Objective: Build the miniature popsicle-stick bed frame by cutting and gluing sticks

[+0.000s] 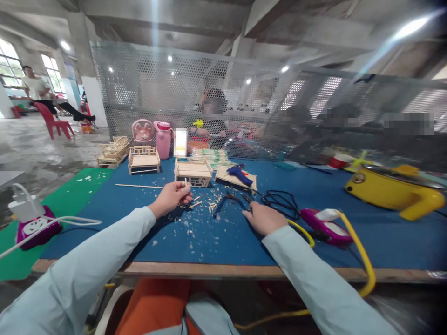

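Observation:
My left hand (173, 197) is closed in a pinch on a short wooden stick (186, 181), just in front of a small wooden model bed (193, 171). My right hand (266, 217) has its fingers bent around a dark tool (247, 198), whose shape is mostly hidden. Blue-handled pliers (220, 204) lie between the hands. Behind them a blue glue gun (240, 175) rests on a wooden piece (223, 178). Cut stick bits (212, 204) and pale scraps are scattered about.
Another model bed (144, 159), a pink bottle (163, 142) and a long stick (138, 186) are at the back left. Purple power strips (38, 228) lie at both sides; a yellow pot (391, 188) is on the right. A perforated screen (139, 83) stands behind.

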Action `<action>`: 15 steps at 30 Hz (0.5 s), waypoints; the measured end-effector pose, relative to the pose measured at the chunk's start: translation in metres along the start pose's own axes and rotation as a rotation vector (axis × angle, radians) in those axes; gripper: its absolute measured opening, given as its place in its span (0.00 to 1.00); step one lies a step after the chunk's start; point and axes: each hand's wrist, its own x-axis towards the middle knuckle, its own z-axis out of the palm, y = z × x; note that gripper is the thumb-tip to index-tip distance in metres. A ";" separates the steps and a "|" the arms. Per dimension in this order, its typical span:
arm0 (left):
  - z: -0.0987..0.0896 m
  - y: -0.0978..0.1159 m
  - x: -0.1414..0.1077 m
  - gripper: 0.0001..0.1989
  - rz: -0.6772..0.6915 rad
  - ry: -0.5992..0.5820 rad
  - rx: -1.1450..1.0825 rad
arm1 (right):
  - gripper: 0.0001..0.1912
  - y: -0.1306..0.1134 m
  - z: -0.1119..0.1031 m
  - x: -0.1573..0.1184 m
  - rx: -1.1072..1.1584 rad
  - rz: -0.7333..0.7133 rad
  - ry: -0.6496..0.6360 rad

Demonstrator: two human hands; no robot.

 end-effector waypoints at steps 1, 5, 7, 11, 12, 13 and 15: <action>0.001 -0.001 -0.001 0.12 -0.016 -0.029 0.009 | 0.15 0.000 0.002 0.001 -0.003 0.001 0.004; 0.006 -0.002 -0.005 0.16 -0.018 -0.098 0.155 | 0.13 -0.009 0.005 0.002 0.064 0.049 0.064; 0.007 0.000 -0.007 0.18 0.072 -0.090 0.270 | 0.12 -0.013 0.002 0.000 0.179 0.045 0.166; 0.010 0.007 -0.013 0.16 0.343 -0.104 0.441 | 0.10 -0.030 -0.007 -0.008 0.533 -0.095 0.476; 0.012 0.008 -0.014 0.16 0.368 -0.128 0.454 | 0.09 -0.037 -0.009 -0.010 0.631 -0.133 0.532; 0.013 0.010 -0.015 0.16 0.363 -0.159 0.450 | 0.09 -0.046 -0.011 -0.012 0.734 -0.166 0.572; 0.017 0.012 -0.018 0.18 0.300 -0.207 0.420 | 0.09 -0.063 -0.014 -0.014 0.967 -0.200 0.594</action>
